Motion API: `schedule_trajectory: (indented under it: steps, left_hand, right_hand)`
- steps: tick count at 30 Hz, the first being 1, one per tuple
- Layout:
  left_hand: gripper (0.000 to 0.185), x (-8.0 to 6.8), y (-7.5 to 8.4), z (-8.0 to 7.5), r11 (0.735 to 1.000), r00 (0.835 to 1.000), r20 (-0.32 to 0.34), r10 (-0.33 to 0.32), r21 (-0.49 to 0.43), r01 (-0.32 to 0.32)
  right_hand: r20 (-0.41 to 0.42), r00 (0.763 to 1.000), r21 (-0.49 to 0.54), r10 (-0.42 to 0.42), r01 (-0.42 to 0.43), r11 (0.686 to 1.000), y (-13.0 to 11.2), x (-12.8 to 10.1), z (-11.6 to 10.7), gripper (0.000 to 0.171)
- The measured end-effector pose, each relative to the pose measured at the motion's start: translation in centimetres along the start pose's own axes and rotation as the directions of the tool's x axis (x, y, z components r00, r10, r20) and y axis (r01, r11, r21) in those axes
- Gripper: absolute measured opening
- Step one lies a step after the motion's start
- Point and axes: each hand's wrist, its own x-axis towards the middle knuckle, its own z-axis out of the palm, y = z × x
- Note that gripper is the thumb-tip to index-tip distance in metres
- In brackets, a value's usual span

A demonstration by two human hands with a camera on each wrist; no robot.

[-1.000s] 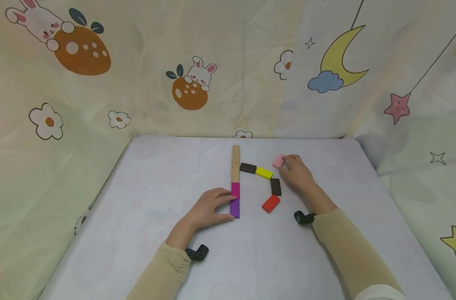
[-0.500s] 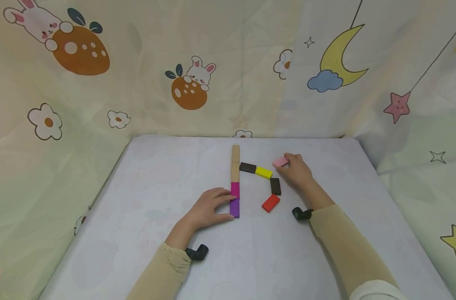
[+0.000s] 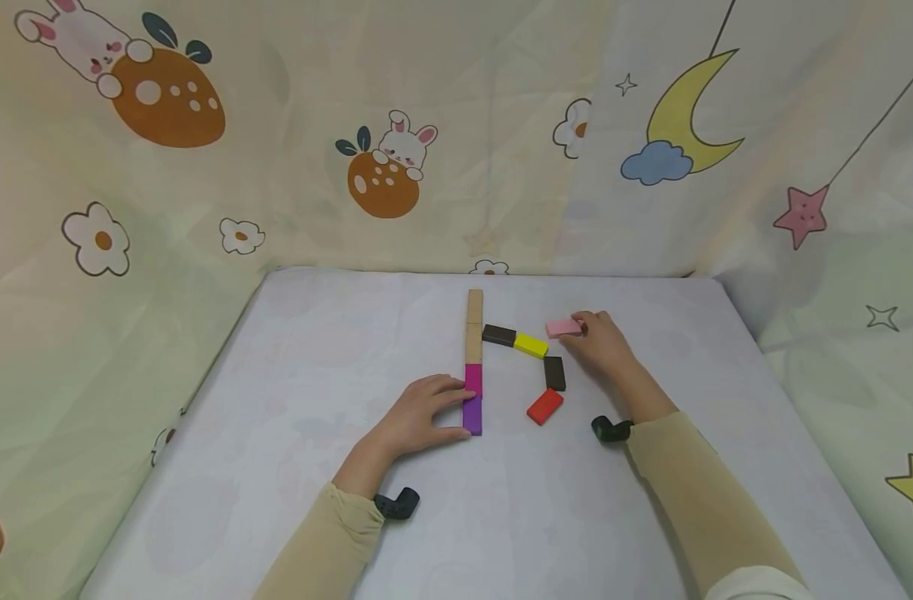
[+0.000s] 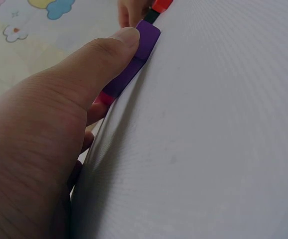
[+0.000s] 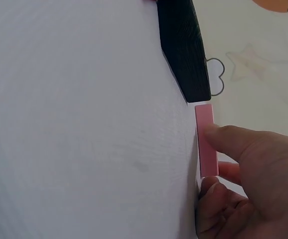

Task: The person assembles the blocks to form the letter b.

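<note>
A column of wooden blocks runs away from me: a purple block [image 3: 472, 417] nearest, then a magenta block [image 3: 474, 377], then two natural wood blocks [image 3: 474, 343]. My left hand [image 3: 418, 417] lies to its left, thumb and fingers spread, fingertips touching the purple and magenta blocks. In the left wrist view the thumb tip rests against the purple block [image 4: 136, 47]. My right hand [image 3: 602, 346] pinches a pink block [image 3: 563, 328] between thumb and fingers. In the right wrist view the pink block [image 5: 206, 142] stands close to a dark block [image 5: 185, 50].
From the column, a dark block [image 3: 499, 335] and a yellow block [image 3: 531, 346] extend right. Another dark block [image 3: 554, 373] and a red block [image 3: 545, 407] curve back towards me. All lie on the white cloth [image 3: 291, 375]; patterned fabric [image 3: 291, 150] hangs behind.
My right hand has turned the pink block from a slant to nearly sideways, a little behind the yellow block. The left hand and the other blocks keep their places.
</note>
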Motion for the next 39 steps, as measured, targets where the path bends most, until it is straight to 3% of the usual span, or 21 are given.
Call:
schedule_trajectory:
  steps: [8,25,31,39]
  left_hand:
    - [0.063,0.2,0.0,0.1,1.000,1.000,0.007,-0.007,0.012,0.007]
    - [0.063,0.1,-0.1,0.2,1.000,1.000,0.009,-0.009,0.010,0.009]
    - [0.063,0.1,0.0,0.2,1.000,1.000,-0.002,0.002,0.009,-0.002]
    - [0.064,0.1,-0.4,0.4,1.000,1.000,-0.012,0.010,0.028,-0.010]
  right_hand:
    - [-0.027,0.995,-0.032,-0.099,0.099,0.995,0.4,-0.3,-0.4,0.043]
    - [-0.029,0.996,0.013,-0.083,0.084,0.996,0.6,-1.9,-0.7,0.038]
    - [-0.019,0.990,0.006,-0.137,0.137,0.990,0.2,-3.8,-1.3,0.039]
    - [0.071,0.977,0.043,-0.201,0.198,0.979,-2.2,-7.3,-0.7,0.035]
